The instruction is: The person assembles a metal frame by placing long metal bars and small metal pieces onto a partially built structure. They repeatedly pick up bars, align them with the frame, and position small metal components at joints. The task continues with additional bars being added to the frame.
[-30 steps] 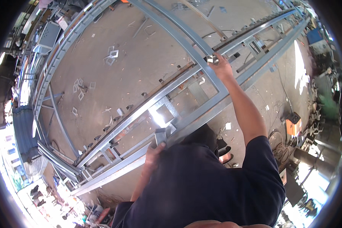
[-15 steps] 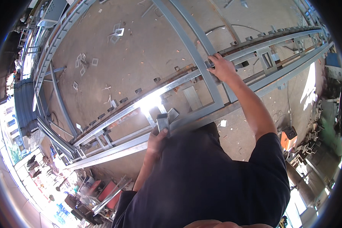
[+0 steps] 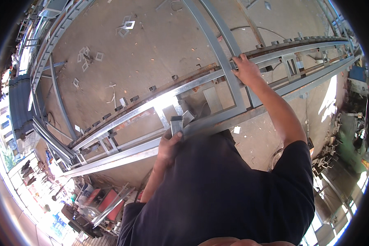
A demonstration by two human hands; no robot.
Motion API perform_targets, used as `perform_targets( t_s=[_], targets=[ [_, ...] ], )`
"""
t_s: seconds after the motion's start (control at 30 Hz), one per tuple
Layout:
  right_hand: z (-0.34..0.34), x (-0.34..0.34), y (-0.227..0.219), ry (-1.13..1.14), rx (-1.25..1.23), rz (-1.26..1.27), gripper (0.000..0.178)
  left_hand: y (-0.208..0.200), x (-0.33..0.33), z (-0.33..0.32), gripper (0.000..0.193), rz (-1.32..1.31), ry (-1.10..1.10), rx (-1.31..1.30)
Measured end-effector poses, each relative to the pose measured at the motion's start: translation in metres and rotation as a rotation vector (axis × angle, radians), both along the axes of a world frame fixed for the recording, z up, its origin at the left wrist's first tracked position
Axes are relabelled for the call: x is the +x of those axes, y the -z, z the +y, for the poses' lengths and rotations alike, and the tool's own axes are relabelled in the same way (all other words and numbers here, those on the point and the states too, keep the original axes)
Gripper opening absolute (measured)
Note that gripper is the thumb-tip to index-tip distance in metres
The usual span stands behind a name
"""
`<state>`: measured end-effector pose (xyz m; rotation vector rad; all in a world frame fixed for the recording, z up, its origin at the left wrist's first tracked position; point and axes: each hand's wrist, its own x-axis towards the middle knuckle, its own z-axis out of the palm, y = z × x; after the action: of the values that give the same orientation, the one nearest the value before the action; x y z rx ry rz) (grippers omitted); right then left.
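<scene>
My left hand is closed around a short piece of square metal tube, held upright with its end facing up. Against it leans another short metal piece, tilted to the right; whether my fingers reach it is hidden. A long grey steel frame with two parallel bars lies across the rails. Over its right bar my right hand has its fingers bent, thumb on the near side. The left bar runs beside it and meets a cross member near my body.
Long metal rails carrying small blocks stretch from lower left to upper right. Square plates and scraps litter the concrete floor. Corrugated sheets stand at far left. A red machine stands at lower left.
The view has shifted slightly, so the rails and bars sit a little differently. Both hands keep their hold, the left on the tube piece and the right on the frame bar.
</scene>
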<state>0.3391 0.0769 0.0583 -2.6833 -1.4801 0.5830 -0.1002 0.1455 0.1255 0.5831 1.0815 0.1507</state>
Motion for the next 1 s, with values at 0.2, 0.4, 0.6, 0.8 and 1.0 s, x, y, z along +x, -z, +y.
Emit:
perform_targets(
  t_s=[0.2,0.4,0.6,0.8,1.0],
  targets=[
    [0.002,-0.006,-0.02,-0.084,-0.055,-0.126,0.056,-0.006,0.002,0.018,0.071,-0.048,0.022,-0.023],
    [-0.01,0.016,0.008,-0.319,0.162,-0.14,0.059,-0.005,0.005,0.018,0.071,-0.155,-0.053,-0.032],
    [-0.002,0.035,0.004,-0.539,0.086,-0.122,0.061,0.002,0.022,-0.012,0.079,-0.098,-0.131,-0.072],
    [0.003,0.048,0.004,-0.718,0.186,-0.156,0.059,-0.015,0.079,-0.062,0.064,-0.126,-0.275,-0.055],
    [0.008,0.056,0.006,-0.786,0.189,-0.112,0.05,-0.006,0.104,-0.096,0.06,-0.061,-0.223,0.053]
  ],
)
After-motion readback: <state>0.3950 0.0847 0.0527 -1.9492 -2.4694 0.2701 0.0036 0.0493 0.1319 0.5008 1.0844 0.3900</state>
